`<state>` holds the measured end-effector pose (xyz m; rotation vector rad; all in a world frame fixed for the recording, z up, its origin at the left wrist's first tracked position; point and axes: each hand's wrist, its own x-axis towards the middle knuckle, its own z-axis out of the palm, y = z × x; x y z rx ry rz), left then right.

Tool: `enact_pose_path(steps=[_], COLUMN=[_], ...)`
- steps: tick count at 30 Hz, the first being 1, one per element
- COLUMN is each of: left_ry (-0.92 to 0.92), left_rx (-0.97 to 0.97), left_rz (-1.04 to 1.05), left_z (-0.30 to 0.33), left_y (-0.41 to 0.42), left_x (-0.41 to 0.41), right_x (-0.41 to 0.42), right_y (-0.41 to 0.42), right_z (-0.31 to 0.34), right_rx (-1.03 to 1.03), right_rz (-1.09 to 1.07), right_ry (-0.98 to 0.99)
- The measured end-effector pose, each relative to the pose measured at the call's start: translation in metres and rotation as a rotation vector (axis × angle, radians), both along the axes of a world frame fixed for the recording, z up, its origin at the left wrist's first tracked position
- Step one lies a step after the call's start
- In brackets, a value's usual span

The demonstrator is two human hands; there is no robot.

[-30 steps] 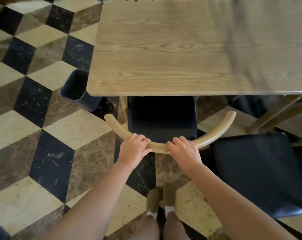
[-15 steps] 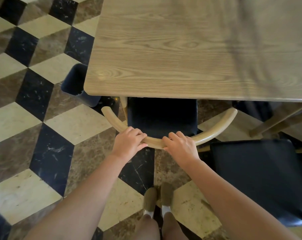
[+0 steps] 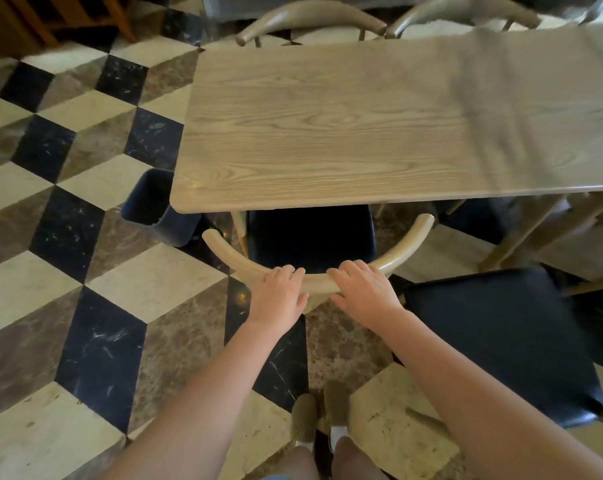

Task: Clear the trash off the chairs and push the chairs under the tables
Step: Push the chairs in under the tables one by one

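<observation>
Centre of the frame: a chair (image 3: pixel 310 237) with a dark seat sits partly under the near edge of the wooden desk (image 3: pixel 379 126), its curved backrest rail still clear of the desktop. The left hand (image 3: pixel 281 299) and right hand (image 3: pixel 364 294) rest side by side on the middle of the rail, fingers curled over its top, palms down. Lower right: a second chair (image 3: pixel 500 341) stands out from the desk, its dark seat bare. Left of the desk's corner, a dark bin (image 3: pixel 154 206) stands on the chequered floor (image 3: pixel 85 271). Top of frame: two more chair backs (image 3: pixel 310 15) beyond the far edge.
</observation>
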<state>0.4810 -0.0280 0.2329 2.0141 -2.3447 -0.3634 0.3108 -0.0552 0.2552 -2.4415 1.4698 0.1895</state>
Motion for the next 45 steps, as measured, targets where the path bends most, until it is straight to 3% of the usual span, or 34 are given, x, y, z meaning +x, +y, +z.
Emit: enact_pose_path(steps=[4,12,26,45], left_ry=[0.109,0.117,0.163,0.139], left_rx=[-0.074,-0.192,-0.266,-0.038], left_rz=[-0.039,-0.177,-0.221,-0.208], left_z=[0.021,0.067,0.07,0.02], left_y=[0.027,0.075,0.242,0.247], left_x=[-0.036,-0.12,-0.366,-0.518], right_x=[-0.033,-0.115,-0.359,-0.523], right_y=[0.033,0.097,0.275,0.271], right_z=[0.025,0.064,0.073,0.028], right_rx=[-0.063,-0.16,-0.201,-0.062], right_rz=[-0.098,-0.206,-0.31,-0.306], right_ry=[-0.006,0.004,0.097,0.08])
